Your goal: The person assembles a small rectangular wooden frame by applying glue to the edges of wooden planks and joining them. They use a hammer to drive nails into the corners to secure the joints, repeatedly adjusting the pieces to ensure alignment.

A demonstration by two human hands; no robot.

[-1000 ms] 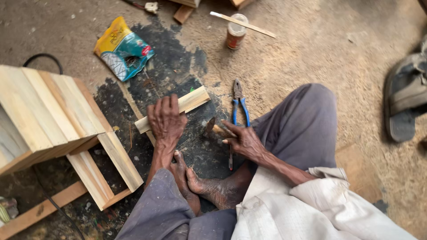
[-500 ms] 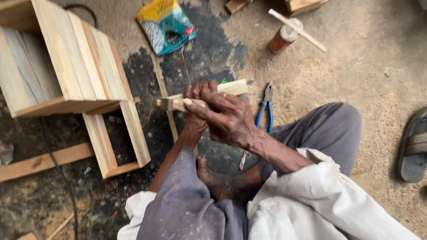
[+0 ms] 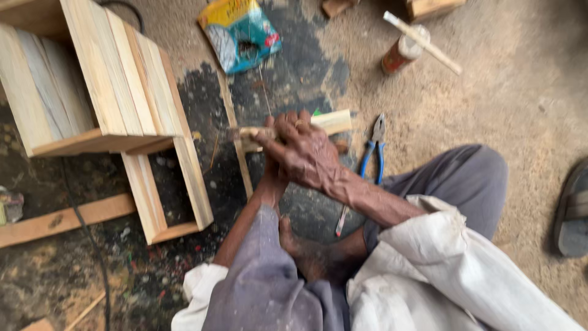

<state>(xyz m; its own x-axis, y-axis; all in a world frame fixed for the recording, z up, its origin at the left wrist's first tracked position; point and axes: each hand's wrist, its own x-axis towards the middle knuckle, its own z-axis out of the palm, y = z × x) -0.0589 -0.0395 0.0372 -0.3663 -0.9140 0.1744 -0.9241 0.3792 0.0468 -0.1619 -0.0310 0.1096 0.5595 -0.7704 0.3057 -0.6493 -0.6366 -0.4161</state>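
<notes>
Both hands [image 3: 300, 150] now clasp wood block [image 3: 331, 121] above stained floor [image 3: 202, 92].

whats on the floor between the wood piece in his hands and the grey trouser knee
Blue-handled pliers lie there, between the wood piece and the knee, in the head view.

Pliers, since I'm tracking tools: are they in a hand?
No, the blue-handled pliers lie on the floor beside the hands gripping the wood piece.
</notes>
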